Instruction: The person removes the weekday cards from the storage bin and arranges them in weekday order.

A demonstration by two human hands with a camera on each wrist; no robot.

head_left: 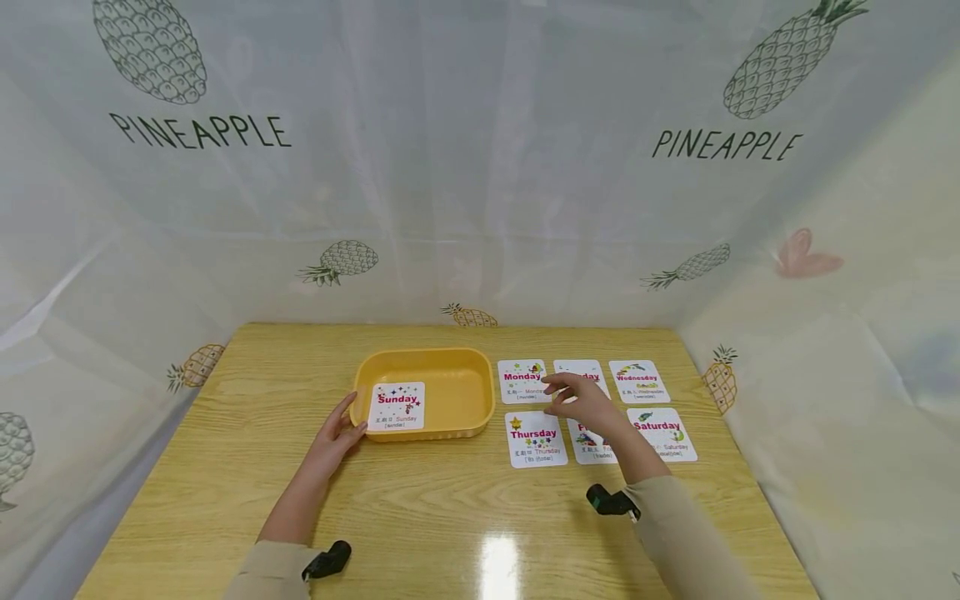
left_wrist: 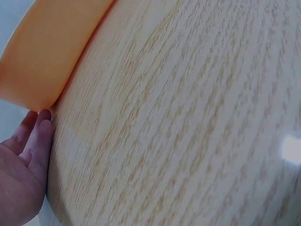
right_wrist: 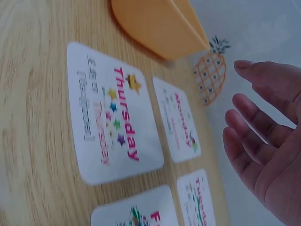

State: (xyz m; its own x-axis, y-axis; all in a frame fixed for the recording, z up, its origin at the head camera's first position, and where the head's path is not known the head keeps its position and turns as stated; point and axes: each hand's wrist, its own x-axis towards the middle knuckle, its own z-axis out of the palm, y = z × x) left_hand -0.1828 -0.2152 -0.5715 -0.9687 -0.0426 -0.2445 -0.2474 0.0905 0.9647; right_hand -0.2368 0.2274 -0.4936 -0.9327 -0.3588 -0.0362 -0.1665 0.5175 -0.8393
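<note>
My left hand [head_left: 340,432] touches the left end of a yellow plastic tray [head_left: 450,436], its fairly straight fingertips right at the corner in the left wrist view. Inside the tray, a white Sunday card [head_left: 397,407] lies toward the left, leaning over the near wall. Over the cards to the right hovers my right hand [head_left: 588,406], fingers loosely bent and nothing between them. Beneath or beside it lie the Monday card [head_left: 517,388], Thursday card [right_wrist: 115,117], Tuesday card [right_wrist: 197,200] and Friday card [right_wrist: 141,212]; the hand partly hides Tuesday and Friday in the head view.
Further right on the wooden table [head_left: 420,508] are the Wednesday card [head_left: 638,388] and Saturday card [head_left: 663,442], completing two rows. A pale pineapple-print sheet [head_left: 480,167] hangs behind the table and at both sides. Black wrist cameras [head_left: 327,560] sit on both sleeves.
</note>
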